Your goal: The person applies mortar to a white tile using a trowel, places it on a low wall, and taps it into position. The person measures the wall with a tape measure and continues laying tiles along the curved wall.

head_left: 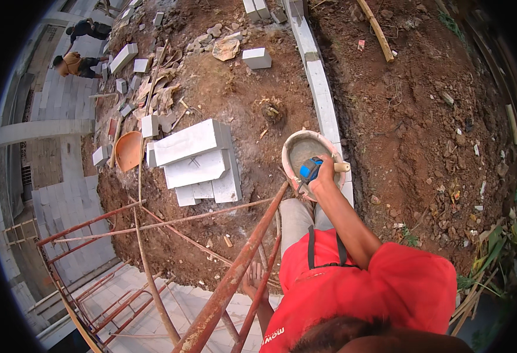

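Gripping a blue-and-black tape measure (311, 168), the right hand (327, 170) is closing its fingers around the case, right of centre in the frame. The tape measure is sitting over the mouth of a round basin (286, 154) with a pale rim, and a wooden handle (342, 167) is jutting past that rim just to the right of the hand. Grey material is showing inside the basin.

Farther down, at the lower centre, the left hand (255, 277) is showing beside a rusty red pole (235, 270) (the poles are partly covering it, so I cannot tell whether it is gripping anything). Red and brown poles are crossing the lower left of the frame.

Left of centre, a stack of white blocks (191, 154) is resting on the brown soil, and an orange pan (129, 150) is lying to its left. One separate white block (257, 57) is lying at the upper centre. A low wall of pale blocks (323, 97) is running from the top edge down behind the basin. In the upper left, two people (81, 63) are bending beside scattered blocks, while green plants (493, 252) are standing at the lower right.
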The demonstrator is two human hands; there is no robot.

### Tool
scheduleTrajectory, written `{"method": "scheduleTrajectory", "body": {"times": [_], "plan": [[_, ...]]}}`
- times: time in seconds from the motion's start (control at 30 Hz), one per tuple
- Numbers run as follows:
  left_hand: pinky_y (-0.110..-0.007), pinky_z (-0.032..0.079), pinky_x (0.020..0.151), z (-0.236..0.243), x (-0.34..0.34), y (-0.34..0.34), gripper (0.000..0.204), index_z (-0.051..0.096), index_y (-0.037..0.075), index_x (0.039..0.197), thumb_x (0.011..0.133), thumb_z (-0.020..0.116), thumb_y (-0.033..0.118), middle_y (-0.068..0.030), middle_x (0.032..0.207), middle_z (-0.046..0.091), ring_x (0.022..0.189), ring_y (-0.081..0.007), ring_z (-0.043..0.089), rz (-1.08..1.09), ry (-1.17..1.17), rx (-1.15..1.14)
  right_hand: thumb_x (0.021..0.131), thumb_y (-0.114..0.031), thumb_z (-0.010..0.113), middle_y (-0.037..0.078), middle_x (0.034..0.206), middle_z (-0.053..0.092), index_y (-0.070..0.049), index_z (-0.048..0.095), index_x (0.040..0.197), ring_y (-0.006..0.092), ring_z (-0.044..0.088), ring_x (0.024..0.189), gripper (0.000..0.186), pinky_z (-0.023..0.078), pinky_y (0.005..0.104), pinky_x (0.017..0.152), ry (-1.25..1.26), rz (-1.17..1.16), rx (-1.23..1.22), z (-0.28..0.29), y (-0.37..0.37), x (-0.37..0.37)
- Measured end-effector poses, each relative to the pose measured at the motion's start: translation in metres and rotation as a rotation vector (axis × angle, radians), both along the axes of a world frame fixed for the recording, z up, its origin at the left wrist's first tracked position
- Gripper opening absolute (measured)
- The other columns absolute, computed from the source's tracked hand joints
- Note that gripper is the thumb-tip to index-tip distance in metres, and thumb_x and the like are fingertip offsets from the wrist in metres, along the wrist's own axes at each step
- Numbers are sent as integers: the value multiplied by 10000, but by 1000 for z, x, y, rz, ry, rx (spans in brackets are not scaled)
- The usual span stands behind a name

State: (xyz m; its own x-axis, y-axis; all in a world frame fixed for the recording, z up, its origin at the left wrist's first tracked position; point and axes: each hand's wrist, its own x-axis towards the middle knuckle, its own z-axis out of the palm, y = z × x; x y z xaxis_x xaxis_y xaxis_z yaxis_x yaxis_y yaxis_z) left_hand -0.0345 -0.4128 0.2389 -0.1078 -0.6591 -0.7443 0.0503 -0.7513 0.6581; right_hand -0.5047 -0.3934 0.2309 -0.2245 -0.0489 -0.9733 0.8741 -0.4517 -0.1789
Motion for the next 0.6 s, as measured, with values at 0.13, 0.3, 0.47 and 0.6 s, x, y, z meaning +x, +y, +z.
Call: {"method": "scheduleTrajectory", "body": {"times": [0.13, 0.3, 0.47, 0.6], "plan": [[-549, 253, 1223, 0, -6, 3, 797, 259, 10, 1594, 1013, 556, 466, -197, 1633, 322, 1522, -359, 305, 312, 84, 79, 849, -336, 610, 63, 897, 632, -149, 581, 970, 237, 633, 742, 225, 509, 451, 644, 105, -137, -15, -10, -33, -28], [-561, 256, 1224, -25, 19, 16, 837, 241, 37, 1606, 988, 576, 493, -183, 1650, 289, 1528, -358, 288, 569, 206, 109, 900, -233, 586, 86, 960, 664, -93, 606, 1005, 259, 683, 819, 176, 578, 445, 749, 230, -120, -6, -25, -82, -62], [-573, 259, 1225, -69, 31, 34, 879, 224, 64, 1617, 964, 595, 520, -169, 1666, 256, 1533, -357, 271, 731, 379, 111, 928, -225, 532, 99, 964, 680, -78, 640, 1022, 289, 697, 846, 206, 587, 470, 786, 280, 36, -118, -46, -153, -132], [-549, 305, 1163, -48, 26, 39, 799, 277, 57, 1565, 968, 600, 477, -166, 1587, 319, 1448, -348, 334, 805, 152, 170, 961, -269, 455, 101, 926, 699, -91, 671, 969, 293, 670, 791, 280, 573, 474, 755, 268, 148, -81, -63, -178, -161]]}}
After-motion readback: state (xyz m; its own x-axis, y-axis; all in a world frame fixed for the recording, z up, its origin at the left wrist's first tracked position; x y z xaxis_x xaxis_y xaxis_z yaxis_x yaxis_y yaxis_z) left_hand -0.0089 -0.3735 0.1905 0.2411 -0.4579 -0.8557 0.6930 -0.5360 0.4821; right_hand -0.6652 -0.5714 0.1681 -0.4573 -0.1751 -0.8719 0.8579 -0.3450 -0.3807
